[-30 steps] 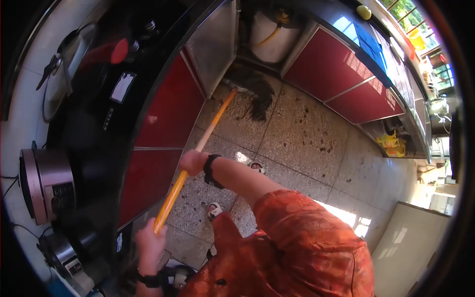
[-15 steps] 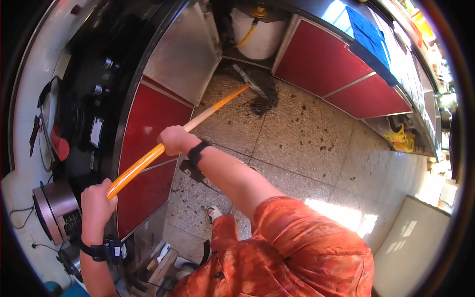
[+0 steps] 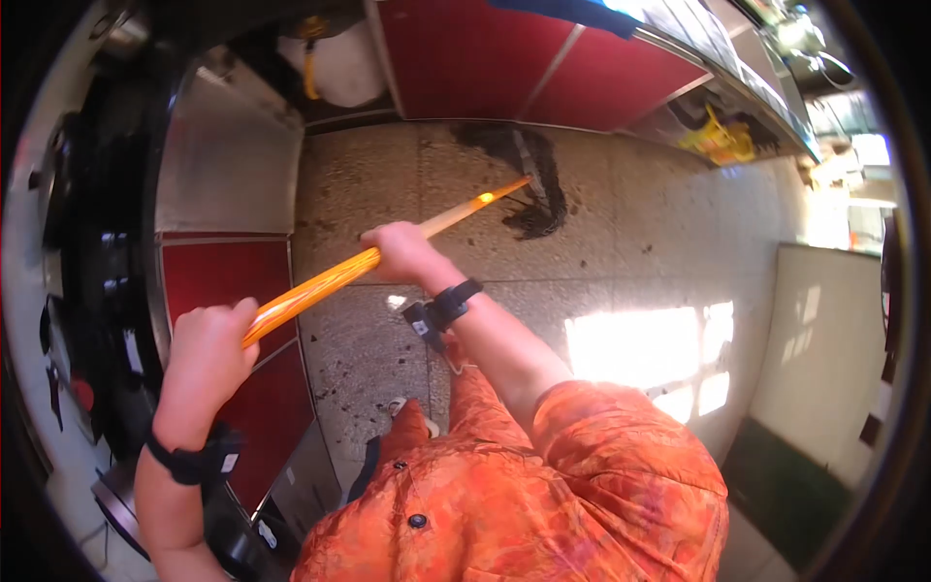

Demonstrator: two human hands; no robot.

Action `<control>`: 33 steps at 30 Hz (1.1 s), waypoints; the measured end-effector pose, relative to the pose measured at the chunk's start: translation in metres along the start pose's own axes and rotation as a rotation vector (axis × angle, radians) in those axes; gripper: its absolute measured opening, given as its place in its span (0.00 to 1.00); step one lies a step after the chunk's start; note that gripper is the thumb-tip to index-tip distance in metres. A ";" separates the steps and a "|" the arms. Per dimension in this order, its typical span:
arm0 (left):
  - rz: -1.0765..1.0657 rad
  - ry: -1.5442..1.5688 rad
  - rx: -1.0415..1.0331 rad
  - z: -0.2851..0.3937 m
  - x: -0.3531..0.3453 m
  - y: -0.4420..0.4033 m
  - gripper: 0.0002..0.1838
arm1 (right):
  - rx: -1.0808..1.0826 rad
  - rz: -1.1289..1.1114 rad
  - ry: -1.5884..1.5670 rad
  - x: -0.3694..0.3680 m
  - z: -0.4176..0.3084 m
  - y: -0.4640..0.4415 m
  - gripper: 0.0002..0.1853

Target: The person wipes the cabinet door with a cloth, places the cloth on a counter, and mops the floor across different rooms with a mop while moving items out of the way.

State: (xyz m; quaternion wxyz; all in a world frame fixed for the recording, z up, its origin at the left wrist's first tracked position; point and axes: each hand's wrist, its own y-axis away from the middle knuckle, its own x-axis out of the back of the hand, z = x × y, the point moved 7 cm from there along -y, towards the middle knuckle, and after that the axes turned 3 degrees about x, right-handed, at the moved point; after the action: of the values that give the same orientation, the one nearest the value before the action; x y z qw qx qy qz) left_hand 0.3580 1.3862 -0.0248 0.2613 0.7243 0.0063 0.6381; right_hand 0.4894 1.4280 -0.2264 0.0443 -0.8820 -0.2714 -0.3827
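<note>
A mop with a yellow-orange handle (image 3: 315,293) runs from the lower left up to the floor at upper centre. My left hand (image 3: 208,357) is wrapped round the top end of the handle. Farther down the handle my right hand (image 3: 405,254) grips it, its fingers closed. The dark, wet-looking mop head (image 3: 549,189) lies on the speckled tile floor (image 3: 373,194) near the red cabinets. Each wrist wears a black strap with a small device.
Red cabinets (image 3: 465,58) line the far side, with a yellow bag (image 3: 722,138) on a low shelf. A white container (image 3: 347,70) stands at the back left. Beside the black counter is an open metal-coloured door (image 3: 228,155). A pale panel (image 3: 815,349) stands at the right.
The mop head has moved right along the floor by the cabinets. The view has turned to the right, and both hands still hold the handle.
</note>
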 end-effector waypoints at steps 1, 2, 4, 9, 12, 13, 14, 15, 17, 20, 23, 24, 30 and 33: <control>0.008 -0.010 -0.052 0.018 -0.015 -0.019 0.07 | -0.061 0.057 0.004 0.006 0.033 0.017 0.10; 0.053 0.000 -0.105 0.041 -0.029 -0.038 0.07 | -0.083 0.138 0.001 0.012 0.068 0.035 0.10; 0.044 0.046 -0.202 0.097 -0.062 -0.077 0.03 | -0.156 0.185 0.100 0.024 0.141 0.077 0.08; 0.163 0.181 -0.420 0.231 -0.100 -0.109 0.06 | -0.553 0.262 0.358 0.070 0.252 0.191 0.07; 0.161 0.188 -0.465 0.261 -0.086 -0.096 0.09 | -0.580 0.329 0.452 0.106 0.238 0.232 0.05; 0.169 0.205 -0.463 0.260 -0.080 -0.088 0.10 | -0.545 0.321 0.465 0.099 0.229 0.228 0.06; 0.131 0.213 -0.413 0.240 -0.086 -0.068 0.12 | -0.521 0.325 0.483 0.090 0.215 0.230 0.06; 0.104 0.189 -0.394 0.228 -0.089 -0.053 0.13 | -0.469 0.372 0.470 0.080 0.199 0.227 0.06; 0.055 0.157 -0.357 0.200 -0.097 -0.012 0.15 | -0.396 0.389 0.398 0.047 0.161 0.224 0.07; -0.054 0.082 -0.285 0.157 -0.109 0.059 0.16 | -0.269 0.267 0.212 -0.022 0.107 0.208 0.08; -0.106 0.045 -0.203 0.124 -0.111 0.112 0.19 | -0.165 0.227 0.102 -0.078 0.062 0.197 0.12; -0.102 0.087 -0.177 0.105 -0.109 0.142 0.19 | -0.095 0.187 0.045 -0.106 0.035 0.189 0.13; -0.139 0.080 0.144 0.017 -0.088 0.324 0.18 | 0.166 0.102 -0.140 -0.196 -0.171 0.178 0.17; -0.081 -0.073 0.304 0.006 -0.058 0.394 0.18 | 0.316 0.163 -0.246 -0.221 -0.249 0.181 0.17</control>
State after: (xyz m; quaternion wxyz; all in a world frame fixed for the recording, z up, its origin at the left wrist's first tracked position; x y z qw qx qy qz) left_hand 0.2247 1.0241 0.0743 0.1742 0.7774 0.1221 0.5919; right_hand 0.2968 1.1051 -0.1822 0.1793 -0.9232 -0.2594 -0.2198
